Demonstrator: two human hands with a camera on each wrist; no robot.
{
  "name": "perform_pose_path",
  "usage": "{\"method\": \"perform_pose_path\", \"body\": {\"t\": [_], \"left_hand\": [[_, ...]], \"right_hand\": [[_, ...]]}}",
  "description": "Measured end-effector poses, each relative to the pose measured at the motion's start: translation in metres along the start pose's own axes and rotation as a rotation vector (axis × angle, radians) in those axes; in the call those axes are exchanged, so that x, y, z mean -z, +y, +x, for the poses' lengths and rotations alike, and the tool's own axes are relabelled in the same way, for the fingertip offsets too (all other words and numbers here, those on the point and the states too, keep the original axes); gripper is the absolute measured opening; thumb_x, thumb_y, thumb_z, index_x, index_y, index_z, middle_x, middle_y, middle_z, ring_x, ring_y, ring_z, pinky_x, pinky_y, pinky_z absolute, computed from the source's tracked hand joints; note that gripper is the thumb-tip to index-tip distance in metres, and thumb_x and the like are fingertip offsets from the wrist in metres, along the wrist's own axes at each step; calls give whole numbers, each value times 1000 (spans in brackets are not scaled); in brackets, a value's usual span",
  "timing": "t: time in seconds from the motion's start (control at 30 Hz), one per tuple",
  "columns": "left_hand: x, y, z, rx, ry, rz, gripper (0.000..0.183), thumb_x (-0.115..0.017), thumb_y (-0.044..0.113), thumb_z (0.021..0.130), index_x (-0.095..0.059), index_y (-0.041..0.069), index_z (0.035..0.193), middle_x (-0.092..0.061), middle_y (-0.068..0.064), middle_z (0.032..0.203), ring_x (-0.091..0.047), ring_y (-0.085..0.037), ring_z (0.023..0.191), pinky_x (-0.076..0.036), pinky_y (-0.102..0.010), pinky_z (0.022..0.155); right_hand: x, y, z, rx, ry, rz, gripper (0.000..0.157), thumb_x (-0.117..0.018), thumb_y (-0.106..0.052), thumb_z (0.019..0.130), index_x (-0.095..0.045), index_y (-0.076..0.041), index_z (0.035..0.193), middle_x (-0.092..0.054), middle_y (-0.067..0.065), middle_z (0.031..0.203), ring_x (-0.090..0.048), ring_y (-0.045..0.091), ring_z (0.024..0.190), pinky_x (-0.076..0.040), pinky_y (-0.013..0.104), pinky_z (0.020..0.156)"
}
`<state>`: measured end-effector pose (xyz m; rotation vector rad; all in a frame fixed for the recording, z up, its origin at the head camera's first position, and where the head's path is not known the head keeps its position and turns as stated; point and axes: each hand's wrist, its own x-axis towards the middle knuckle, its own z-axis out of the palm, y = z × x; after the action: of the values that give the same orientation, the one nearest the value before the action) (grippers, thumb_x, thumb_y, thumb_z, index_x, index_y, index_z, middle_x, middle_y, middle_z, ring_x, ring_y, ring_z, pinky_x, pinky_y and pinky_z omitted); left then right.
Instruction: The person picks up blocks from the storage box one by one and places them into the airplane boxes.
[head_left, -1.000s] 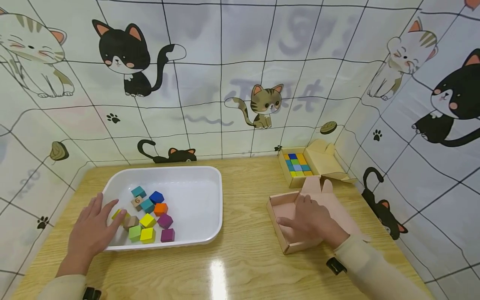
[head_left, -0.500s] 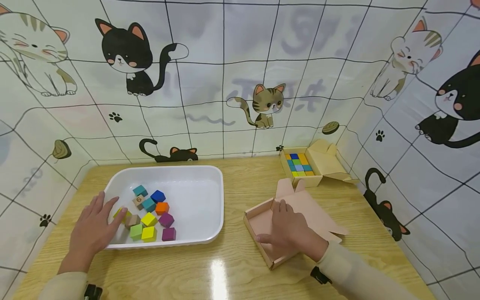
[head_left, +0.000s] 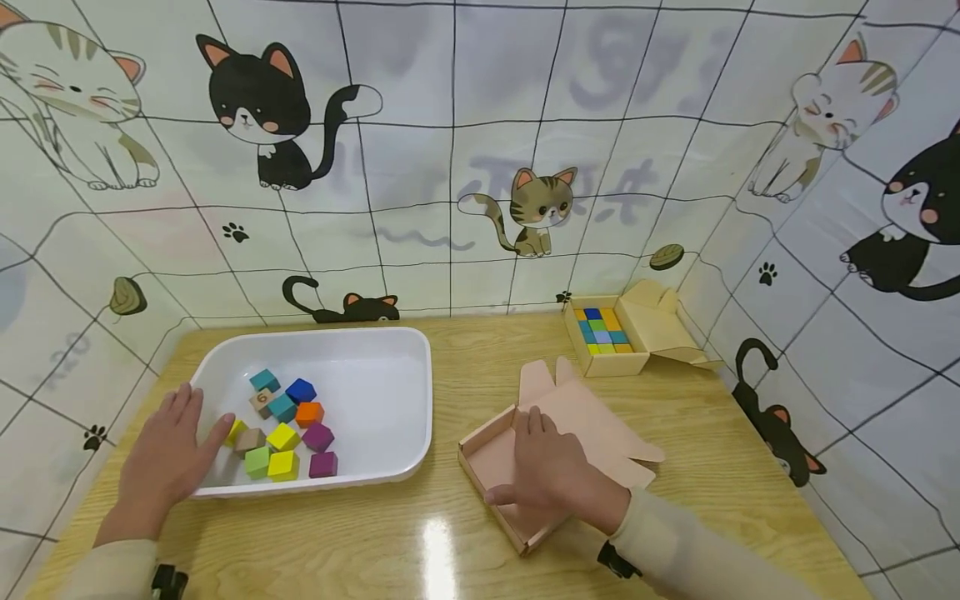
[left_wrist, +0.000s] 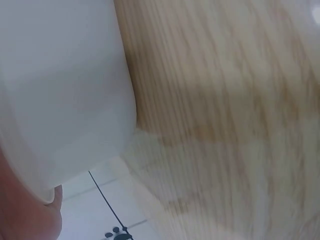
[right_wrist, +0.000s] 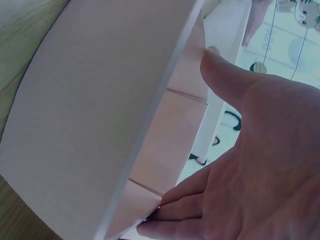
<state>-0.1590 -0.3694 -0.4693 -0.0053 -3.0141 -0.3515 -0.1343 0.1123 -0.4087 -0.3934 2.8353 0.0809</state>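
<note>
My left hand [head_left: 167,450] lies over the left rim of a white tray [head_left: 375,392], thumb reaching inside and fingers fairly straight. The tray holds several wooden cubes in its left half: an orange cube [head_left: 309,413], a blue cube [head_left: 301,390], and yellow, teal, green, purple and plain ones. My right hand [head_left: 551,467] rests in a shallow cardboard box [head_left: 487,467], fingers extended, thumb spread toward its left side. In the right wrist view its fingertips touch the cardboard. The box's lid [head_left: 600,425] is folded back to the right.
At the back right stands another open box [head_left: 581,358] filled with rows of coloured cubes, its lid [head_left: 663,329] folded back. The wooden table [head_left: 360,542] is bordered by a cat-patterned wall covering [head_left: 420,167] at the back and sides.
My right hand and the cardboard box have slid left and toward the near edge, turning somewhat. The tray has shifted slightly left with my left hand.
</note>
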Motion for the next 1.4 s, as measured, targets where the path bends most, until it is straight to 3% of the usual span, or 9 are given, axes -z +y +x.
{"method": "perform_pose_path", "body": {"t": [0.23, 0.47, 0.77, 0.93, 1.1, 1.27, 1.4], "left_hand": [[4, -8, -4, 13, 0, -24, 78, -29, 51, 95, -10, -8, 142, -1, -31, 148, 5, -47, 137, -6, -65, 107], [6, -11, -6, 24, -6, -40, 78, -29, 51, 95, -9, -7, 143, 1, -28, 149, 6, -45, 138, -2, -63, 108], [8, -8, -2, 37, -3, -77, 78, -31, 52, 94, -9, -3, 144, -1, -27, 150, 5, -44, 138, -5, -66, 106], [6, -7, -2, 54, -2, -71, 78, -30, 53, 94, -9, -3, 144, -1, -28, 150, 3, -45, 138, -3, -64, 108], [5, -6, -2, 59, 6, -66, 79, -29, 53, 94, -8, -3, 144, -3, -28, 150, 3, -45, 138, -2, -63, 109], [4, -6, -2, 84, 16, -51, 79, -29, 54, 94, -8, -4, 144, -5, -29, 149, 1, -46, 137, -5, -65, 107], [4, -8, -3, 97, 20, -49, 80, -30, 54, 94, -9, -4, 144, -4, -29, 149, 0, -46, 137, -4, -64, 108]], "right_hand": [[6, -7, 15, 129, -14, -32, 119, -56, -79, 61, -22, 0, 143, -26, 20, 148, -31, 31, 135, -49, 51, 83], [20, -8, 42, 233, -111, -61, 119, -68, -69, 60, -17, -5, 146, -17, 14, 153, -21, 25, 141, -43, 50, 96], [39, -2, 69, 361, -165, -59, 111, -82, -43, 60, -17, -21, 147, -12, 7, 155, -15, 26, 142, -29, 52, 107], [45, 3, 85, 426, -193, -88, 113, -83, -37, 61, -13, -22, 148, -9, 3, 156, -10, 24, 143, -16, 49, 114], [46, 14, 90, 477, -184, -23, 109, -82, -29, 65, -10, -28, 148, -7, 2, 156, -5, 25, 144, -7, 51, 115], [47, 40, 90, 478, -103, 150, 101, -77, -35, 71, -13, -15, 148, -8, 8, 155, -8, 29, 143, -14, 55, 113], [44, 66, 88, 437, -22, 253, 100, -76, -40, 70, -20, -8, 146, -15, 11, 154, -11, 32, 142, -17, 62, 108]]}}
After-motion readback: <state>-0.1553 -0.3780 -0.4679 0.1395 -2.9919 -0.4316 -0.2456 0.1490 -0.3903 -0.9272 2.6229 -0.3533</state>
